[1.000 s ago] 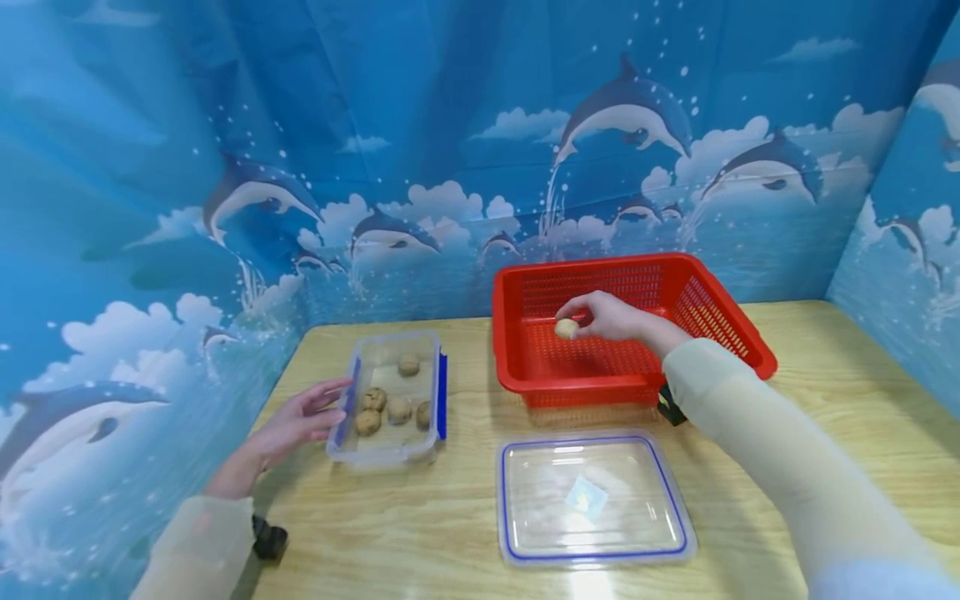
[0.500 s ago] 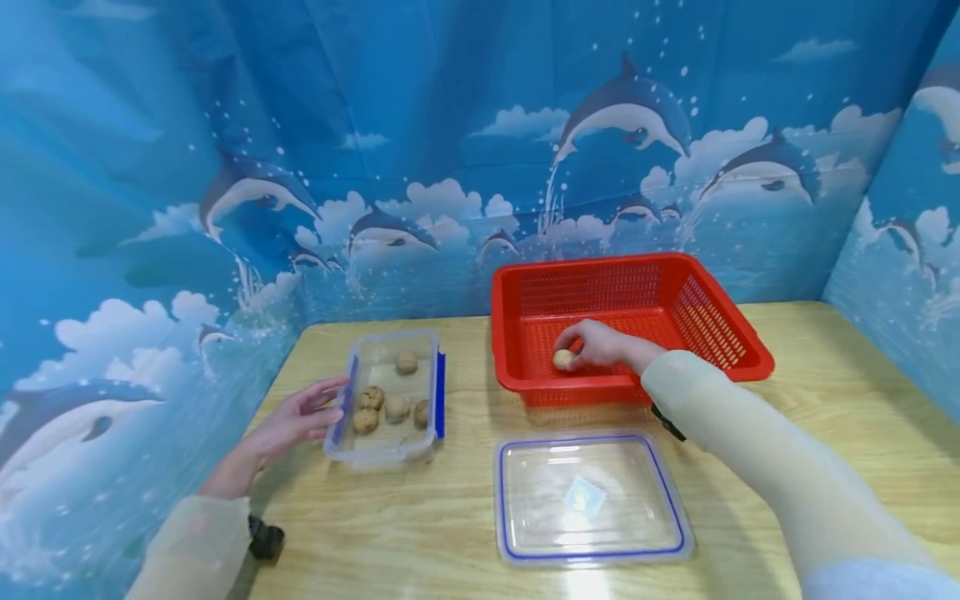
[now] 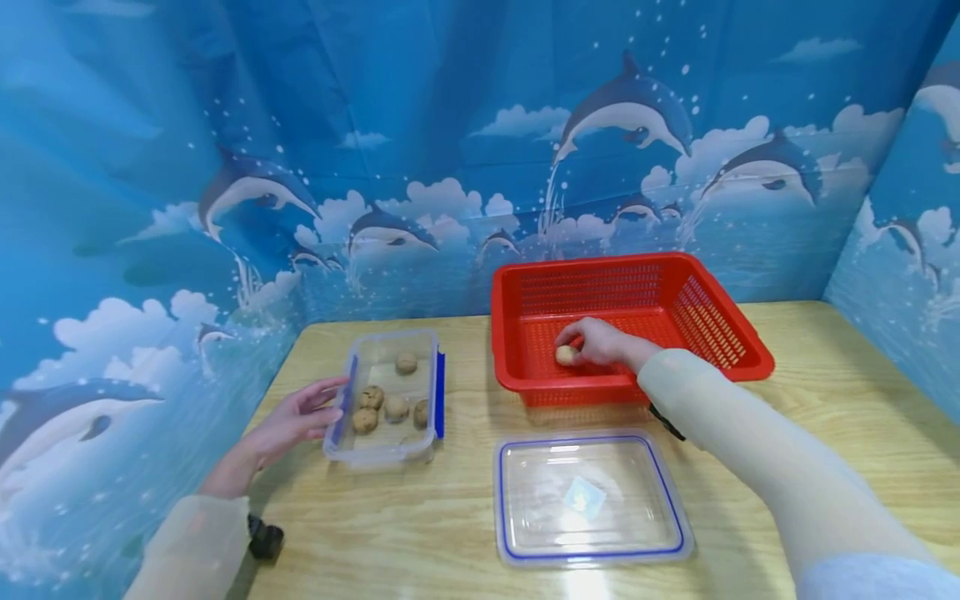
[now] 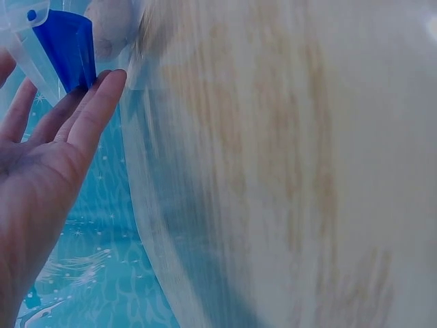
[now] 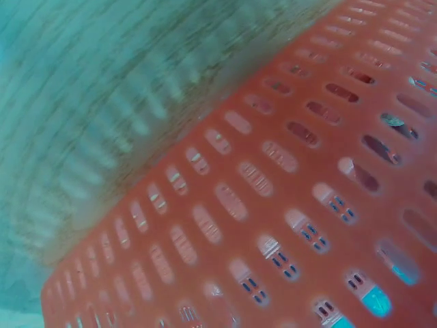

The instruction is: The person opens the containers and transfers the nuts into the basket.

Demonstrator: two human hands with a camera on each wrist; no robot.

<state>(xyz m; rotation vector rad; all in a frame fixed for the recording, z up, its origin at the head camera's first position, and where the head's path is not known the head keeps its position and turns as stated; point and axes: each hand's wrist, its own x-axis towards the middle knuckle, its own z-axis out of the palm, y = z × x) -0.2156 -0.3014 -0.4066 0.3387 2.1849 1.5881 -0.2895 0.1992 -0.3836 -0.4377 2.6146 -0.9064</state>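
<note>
In the head view my right hand (image 3: 598, 342) reaches down inside the red plastic basket (image 3: 512, 333) and pinches a pale walnut (image 3: 566, 356) low over its floor. On the left stands a clear plastic box (image 3: 384, 455) with several walnuts (image 3: 372, 398) lying in it. My left hand (image 3: 300, 417) is at the box's left side, its nearly straight fingers touching the blue latch (image 4: 72, 48), as the left wrist view shows. The basket's slotted wall (image 5: 225, 205) fills much of the right wrist view and hides most of the right hand there.
A clear lid (image 3: 592, 500) with a blue seal lies flat on the wooden table (image 3: 375, 533), in front of the basket. Behind and beside the table hangs a blue curtain (image 3: 435, 108) printed with dolphins.
Over the last second my right hand has lowered the walnut into the basket, toward its near wall. My left hand has stayed at the box.
</note>
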